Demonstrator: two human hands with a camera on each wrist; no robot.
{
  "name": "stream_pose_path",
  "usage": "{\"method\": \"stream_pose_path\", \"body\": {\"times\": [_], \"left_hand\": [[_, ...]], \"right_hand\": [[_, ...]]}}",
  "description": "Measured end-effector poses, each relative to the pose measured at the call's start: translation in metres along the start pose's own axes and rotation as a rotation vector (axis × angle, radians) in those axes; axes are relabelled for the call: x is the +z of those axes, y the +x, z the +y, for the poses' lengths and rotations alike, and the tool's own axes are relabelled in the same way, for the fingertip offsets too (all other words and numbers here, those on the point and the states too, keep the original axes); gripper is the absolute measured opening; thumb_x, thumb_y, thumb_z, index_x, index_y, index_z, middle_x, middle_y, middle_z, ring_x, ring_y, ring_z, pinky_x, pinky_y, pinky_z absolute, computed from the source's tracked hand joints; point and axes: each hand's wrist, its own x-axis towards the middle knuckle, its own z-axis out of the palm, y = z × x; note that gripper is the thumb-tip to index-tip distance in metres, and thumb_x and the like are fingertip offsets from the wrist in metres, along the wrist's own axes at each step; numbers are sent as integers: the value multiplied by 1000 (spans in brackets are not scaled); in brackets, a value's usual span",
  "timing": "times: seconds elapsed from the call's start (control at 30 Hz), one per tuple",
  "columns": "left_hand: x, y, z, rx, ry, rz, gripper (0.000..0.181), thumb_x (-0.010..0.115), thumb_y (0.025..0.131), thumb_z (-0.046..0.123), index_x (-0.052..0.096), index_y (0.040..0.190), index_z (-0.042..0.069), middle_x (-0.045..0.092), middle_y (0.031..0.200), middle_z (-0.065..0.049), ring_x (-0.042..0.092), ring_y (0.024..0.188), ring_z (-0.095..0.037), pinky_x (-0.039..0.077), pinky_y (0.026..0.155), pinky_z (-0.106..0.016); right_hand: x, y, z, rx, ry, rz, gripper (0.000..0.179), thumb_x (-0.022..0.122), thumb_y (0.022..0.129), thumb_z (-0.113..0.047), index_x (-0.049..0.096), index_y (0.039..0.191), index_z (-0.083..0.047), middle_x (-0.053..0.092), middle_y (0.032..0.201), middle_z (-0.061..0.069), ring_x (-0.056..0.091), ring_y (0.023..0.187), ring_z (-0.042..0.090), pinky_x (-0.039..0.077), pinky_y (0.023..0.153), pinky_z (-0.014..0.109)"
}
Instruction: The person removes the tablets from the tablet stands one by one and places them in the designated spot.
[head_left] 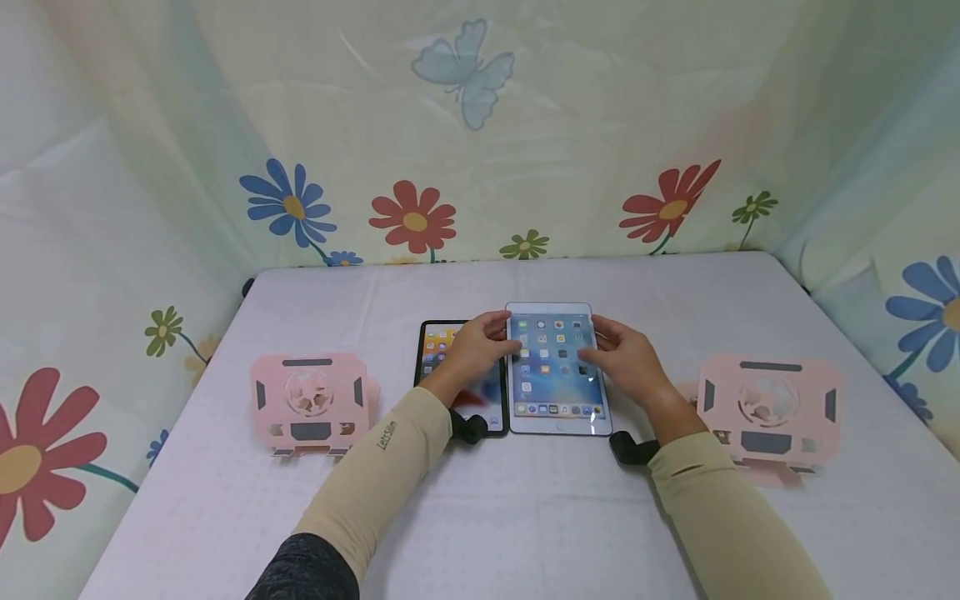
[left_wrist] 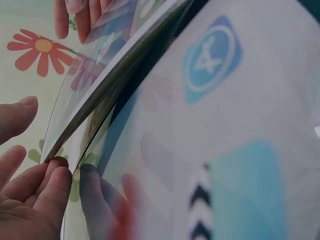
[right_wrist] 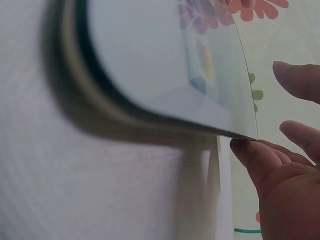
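A tablet with a white frame (head_left: 558, 375), its screen lit with app icons, is at the middle of the table. My left hand (head_left: 480, 343) grips its left edge, fingertips at the side and thumb over the screen. From the other side my right hand (head_left: 626, 354) holds the right edge the same way. In the right wrist view, fingers (right_wrist: 255, 157) meet the tablet's edge, while the thumb (right_wrist: 300, 82) stands off the glass. A second tablet with a black frame (head_left: 495, 423) lies directly left of the white one, partly hidden by my left hand and forearm.
One pink stand (head_left: 309, 402) with grey pads is at the left on the table, and a matching pink stand (head_left: 768, 412) is at the right. A white cloth covers the table (head_left: 525, 525). Behind it hangs a flowered curtain (head_left: 570, 167).
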Motion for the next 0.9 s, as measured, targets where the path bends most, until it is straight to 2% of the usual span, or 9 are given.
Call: {"method": "stream_pose_path", "body": {"times": [0.3,0.53,0.9], "left_hand": [[1,0,-1,-15,27,-5,60,78,89,19,55,144,18,56,143,-6,56,126,-18,44,105,-36],[1,0,0,-23,47,-14,63,79,89,21,53,146,16,55,144,-6,54,128,-19,43,107,-37],[1,0,-2,-49,39,9,61,78,89,23,54,144,15,59,140,-3,55,126,-18,44,106,-37]], "right_hand": [[1,2,-1,-2,-11,-15,71,66,96,-8,28,155,2,35,155,23,40,139,36,37,109,45],[3,4,1,4,-67,-28,73,68,96,-13,28,156,1,35,155,23,37,141,37,35,111,47],[3,5,1,8,-47,-44,74,67,96,-13,27,156,2,33,156,23,34,143,36,33,112,46]]}}
